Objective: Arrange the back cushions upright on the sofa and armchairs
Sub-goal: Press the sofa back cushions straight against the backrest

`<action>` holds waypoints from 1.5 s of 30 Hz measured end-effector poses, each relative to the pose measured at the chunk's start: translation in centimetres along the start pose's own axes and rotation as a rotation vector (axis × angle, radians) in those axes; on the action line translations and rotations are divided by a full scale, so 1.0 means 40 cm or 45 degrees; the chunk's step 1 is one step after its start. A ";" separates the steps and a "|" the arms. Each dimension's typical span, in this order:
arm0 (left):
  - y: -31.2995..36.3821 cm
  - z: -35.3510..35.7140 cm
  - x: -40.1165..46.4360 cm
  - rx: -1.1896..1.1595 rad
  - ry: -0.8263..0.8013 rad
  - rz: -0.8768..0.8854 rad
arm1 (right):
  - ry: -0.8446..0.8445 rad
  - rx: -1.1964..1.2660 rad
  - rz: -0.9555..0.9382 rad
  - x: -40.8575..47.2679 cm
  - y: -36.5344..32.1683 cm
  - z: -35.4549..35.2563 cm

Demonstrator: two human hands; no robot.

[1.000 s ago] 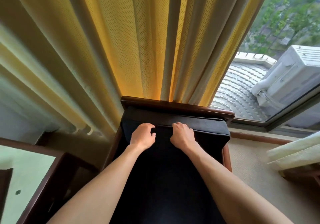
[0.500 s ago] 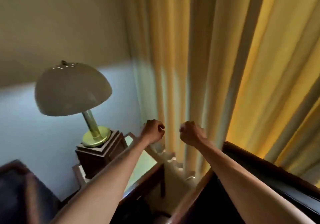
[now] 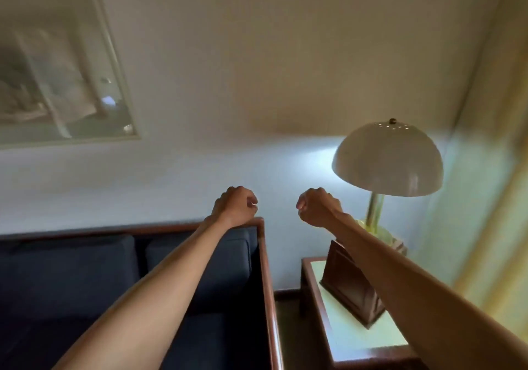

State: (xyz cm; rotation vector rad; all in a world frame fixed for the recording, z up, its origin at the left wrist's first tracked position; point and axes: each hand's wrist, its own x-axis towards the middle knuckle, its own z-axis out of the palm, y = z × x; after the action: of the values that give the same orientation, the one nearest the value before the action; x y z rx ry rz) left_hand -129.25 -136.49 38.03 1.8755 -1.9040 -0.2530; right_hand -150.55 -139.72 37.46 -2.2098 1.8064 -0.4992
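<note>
Plainly both fists are curled shut on nothing: left hand (image 3: 235,206) above the dark-blue, wood-framed sofa (image 3: 264,266), right hand (image 3: 318,208) beside it. Navy back cushions (image 3: 68,269) stand upright at eight o'clock; a white dome-shaded lamp (image 3: 387,161) sits at three, probably just passed between seats.

Both bare forearms reach forward, raised. Left hand (image 3: 235,206) curled into a loose fist, holding nothing; right hand (image 3: 318,206) just beside it, likewise fisted and empty, knuckles up.
</note>
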 end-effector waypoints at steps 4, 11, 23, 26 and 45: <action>-0.263 -0.053 -0.018 0.025 0.010 -0.198 | -0.130 0.019 -0.153 0.102 -0.207 0.155; -0.598 -0.036 0.098 0.034 -0.025 -0.286 | -0.300 0.008 -0.230 0.331 -0.390 0.429; -1.098 0.282 0.447 0.069 -0.311 -0.425 | -0.648 -0.009 -0.136 0.727 -0.402 0.966; -1.193 0.375 0.491 0.073 -0.390 -0.403 | -0.706 -0.069 -0.163 0.784 -0.382 1.084; -1.517 0.579 0.657 0.569 -0.721 -0.271 | -0.741 -0.657 -0.218 0.970 -0.278 1.377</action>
State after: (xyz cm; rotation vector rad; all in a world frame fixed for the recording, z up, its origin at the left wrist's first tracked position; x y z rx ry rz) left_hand -84.13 -169.94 -3.81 2.5163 -2.2592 -0.5047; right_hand -111.20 -176.93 -4.17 -2.4732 1.5395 0.6037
